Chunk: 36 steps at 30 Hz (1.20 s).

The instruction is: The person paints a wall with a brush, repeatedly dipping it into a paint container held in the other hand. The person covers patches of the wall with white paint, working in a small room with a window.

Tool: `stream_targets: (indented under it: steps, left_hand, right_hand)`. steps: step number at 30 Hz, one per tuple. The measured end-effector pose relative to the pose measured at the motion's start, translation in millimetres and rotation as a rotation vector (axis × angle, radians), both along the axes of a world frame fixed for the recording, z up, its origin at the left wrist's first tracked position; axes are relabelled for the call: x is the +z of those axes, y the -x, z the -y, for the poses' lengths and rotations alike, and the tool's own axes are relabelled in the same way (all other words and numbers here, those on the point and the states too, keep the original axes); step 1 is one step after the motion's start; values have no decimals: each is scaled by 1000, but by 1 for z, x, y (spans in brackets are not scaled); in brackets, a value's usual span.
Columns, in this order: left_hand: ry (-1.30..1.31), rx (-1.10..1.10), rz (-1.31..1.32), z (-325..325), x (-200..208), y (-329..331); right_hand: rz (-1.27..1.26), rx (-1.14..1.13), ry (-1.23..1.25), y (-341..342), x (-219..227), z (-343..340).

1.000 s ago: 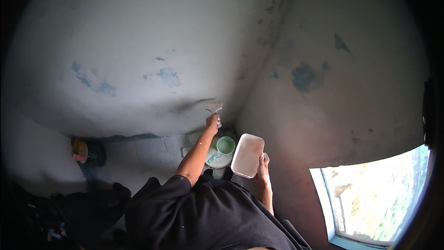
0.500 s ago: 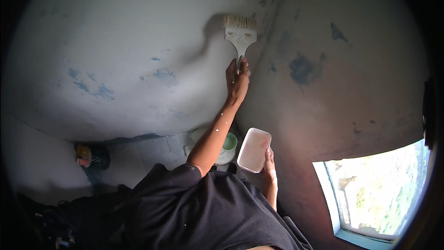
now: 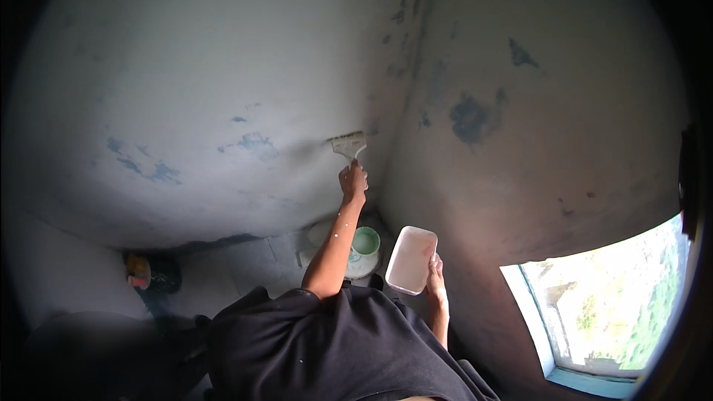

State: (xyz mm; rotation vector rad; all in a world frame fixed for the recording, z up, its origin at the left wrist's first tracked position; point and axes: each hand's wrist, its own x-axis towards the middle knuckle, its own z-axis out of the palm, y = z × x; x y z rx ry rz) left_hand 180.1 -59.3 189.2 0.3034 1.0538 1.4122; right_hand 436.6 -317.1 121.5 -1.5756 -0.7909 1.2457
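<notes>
My left hand [image 3: 354, 180] is closed round the handle of a wide, flat paintbrush [image 3: 349, 147], its bristles pointing up. The brush is at the pale wall [image 3: 223, 52], just left of the corner; its bristles seem to meet the surface. Lower down, my right hand [image 3: 437, 276] grips the right side of a shallow white rectangular tray [image 3: 411, 260]. A whitish film and a pinkish patch show inside the tray. White specks dot my left forearm.
Below my left forearm stands a round tub [image 3: 365, 241] with pale green contents. A dark bucket [image 3: 165, 273] with orange and pink items sits at the far left. Blue-grey patches [image 3: 469, 117] mark both walls. A bright window [image 3: 605, 301] is at the lower right.
My left hand has brought the paintbrush down the wall and slightly left. The brush now appears more tilted against the wall. The tray sits a little lower in view, still in my right hand.
</notes>
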Motion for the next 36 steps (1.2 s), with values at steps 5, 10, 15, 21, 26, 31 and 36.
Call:
stream_targets:
  steps: [5,10,15,21,26,31,36]
  left_hand:
    - [-421,59,-268,49,157,26]
    - [-406,76,-335,52,156,42]
    - [-60,71,-681,26,-37,7]
    - [7,-40,-476,25,-10,18]
    - [-378,82,-647,38,119,36]
    - [-263,18,-467,40,73,30]
    - [205,-166,-283,47,-49,31]
  right_hand:
    - [-20,-18,-15,5,21,13]
    - [24,-6,-59,9,27,6]
    - [12,-7,-83,6,19,2]
    - [72,-43,-68,9,28,11]
    - [38,-64,-25,25,51,15]
    - [52,-89,-81,17,29,10]
    - [10,-115,-118,20,28,9]
